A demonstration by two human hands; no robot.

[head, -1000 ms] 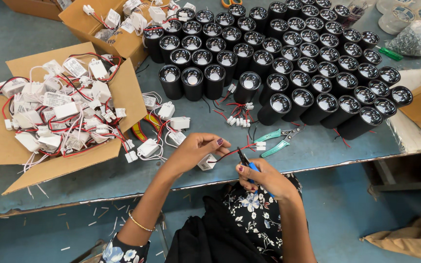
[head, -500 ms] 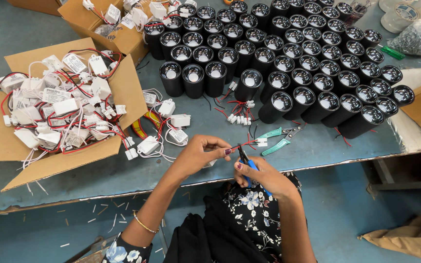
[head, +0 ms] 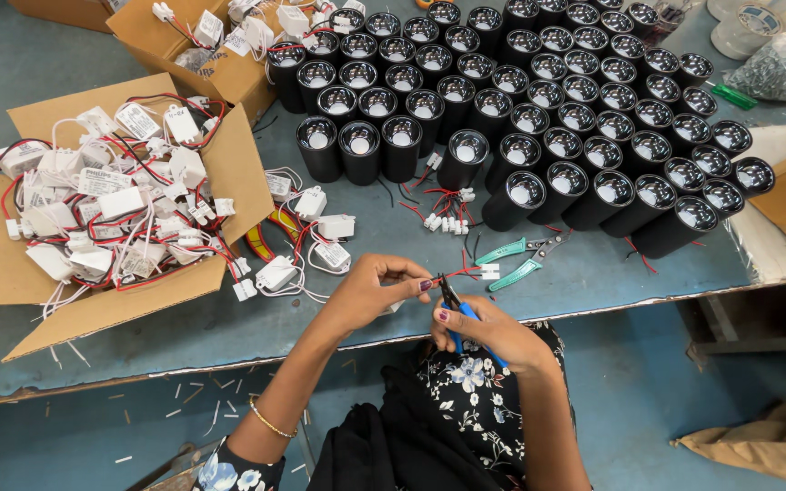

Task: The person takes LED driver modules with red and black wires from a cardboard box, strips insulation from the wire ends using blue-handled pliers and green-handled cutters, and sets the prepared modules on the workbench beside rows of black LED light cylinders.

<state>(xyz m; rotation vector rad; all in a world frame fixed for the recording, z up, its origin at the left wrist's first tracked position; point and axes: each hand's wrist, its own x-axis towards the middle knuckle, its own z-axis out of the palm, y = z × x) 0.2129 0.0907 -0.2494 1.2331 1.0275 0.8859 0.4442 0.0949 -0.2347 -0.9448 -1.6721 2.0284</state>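
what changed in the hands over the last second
Very little. The left hand and right hand have drawn a bit closer at the table edge, the blue-handled cutters now closing on the red wire. The teal pliers, box and black lamps stayed put.

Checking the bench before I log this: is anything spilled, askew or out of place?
Mostly tidy. Short white wire offcuts are scattered over the blue floor below the table edge. Several white plastic driver modules with red wires lie loose outside the open cardboard box. The black cylindrical lamp housings stand upright in rows.
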